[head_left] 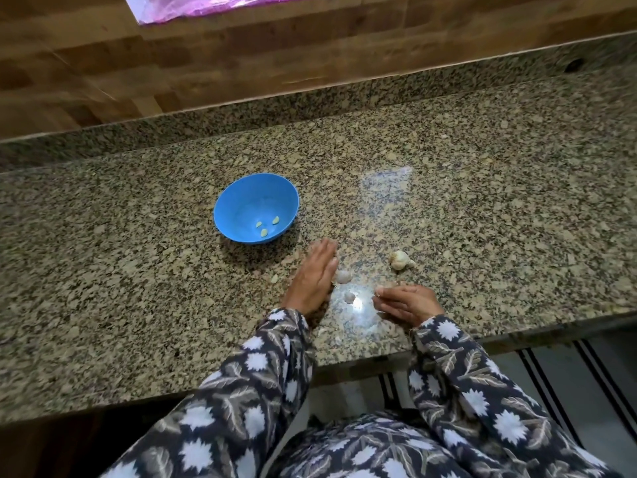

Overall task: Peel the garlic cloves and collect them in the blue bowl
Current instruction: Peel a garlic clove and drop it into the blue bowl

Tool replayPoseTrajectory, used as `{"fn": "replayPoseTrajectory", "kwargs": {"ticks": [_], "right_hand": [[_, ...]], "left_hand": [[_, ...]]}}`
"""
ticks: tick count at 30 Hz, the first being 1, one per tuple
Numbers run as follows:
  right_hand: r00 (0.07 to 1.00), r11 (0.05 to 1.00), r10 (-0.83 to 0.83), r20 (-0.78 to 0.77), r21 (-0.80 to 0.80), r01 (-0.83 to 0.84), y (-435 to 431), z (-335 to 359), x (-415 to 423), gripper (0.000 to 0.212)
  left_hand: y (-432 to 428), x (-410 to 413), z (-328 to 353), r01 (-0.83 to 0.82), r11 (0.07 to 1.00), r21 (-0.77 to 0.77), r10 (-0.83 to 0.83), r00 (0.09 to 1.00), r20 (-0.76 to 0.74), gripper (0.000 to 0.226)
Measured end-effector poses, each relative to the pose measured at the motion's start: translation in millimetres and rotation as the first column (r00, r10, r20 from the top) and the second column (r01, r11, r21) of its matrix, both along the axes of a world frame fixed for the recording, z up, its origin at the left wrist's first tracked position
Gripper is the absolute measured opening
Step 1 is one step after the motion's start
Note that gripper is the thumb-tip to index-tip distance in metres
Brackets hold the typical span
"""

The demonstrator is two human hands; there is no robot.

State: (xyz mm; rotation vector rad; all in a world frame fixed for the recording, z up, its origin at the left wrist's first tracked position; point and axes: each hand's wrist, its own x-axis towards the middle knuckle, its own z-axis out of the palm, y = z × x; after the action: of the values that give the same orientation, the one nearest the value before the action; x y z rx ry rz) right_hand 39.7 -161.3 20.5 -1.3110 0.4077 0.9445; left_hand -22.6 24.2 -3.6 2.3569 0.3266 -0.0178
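Garlic cloves (264, 232), three peeled, in blue bowl (241, 193); bulb (400, 259) near my right hand (408, 302), hold unclear. Left hand (312, 281) flat, fingers straight.

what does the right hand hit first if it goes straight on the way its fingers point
Likely the small garlic clove on the counter just ahead of the right hand, if it travels low.

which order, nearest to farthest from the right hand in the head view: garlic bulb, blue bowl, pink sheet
1. The bulb, on the counter just beyond the right hand.
2. The bowl, farther off to the left, past the left hand.
3. The pink sheet, far back at the top edge of the view.
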Motion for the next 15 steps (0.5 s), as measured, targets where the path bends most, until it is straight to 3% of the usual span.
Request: {"fn": "replayPoseTrajectory", "kwargs": {"ticks": [6, 12, 15], "right_hand": [[0.997, 0.997, -0.074, 0.011, 0.021, 0.073, -9, -3, -3, 0.009], [0.999, 0.999, -0.033, 0.016, 0.012, 0.033, 1, 0, -11, 0.007], [0.999, 0.998, -0.044, 0.005, 0.042, 0.043, 10, -1, -18, 0.019]], "left_hand": [[-12, -10, -7, 0.272, 0.961, 0.046, -0.270, 0.962, -0.035, 0.041], [-8, -41, -11, 0.526, 0.823, 0.216, -0.523, 0.849, -0.073, 0.055], [1, -59, -8, 0.591, 0.756, 0.283, -0.592, 0.801, -0.093, 0.059]]}}
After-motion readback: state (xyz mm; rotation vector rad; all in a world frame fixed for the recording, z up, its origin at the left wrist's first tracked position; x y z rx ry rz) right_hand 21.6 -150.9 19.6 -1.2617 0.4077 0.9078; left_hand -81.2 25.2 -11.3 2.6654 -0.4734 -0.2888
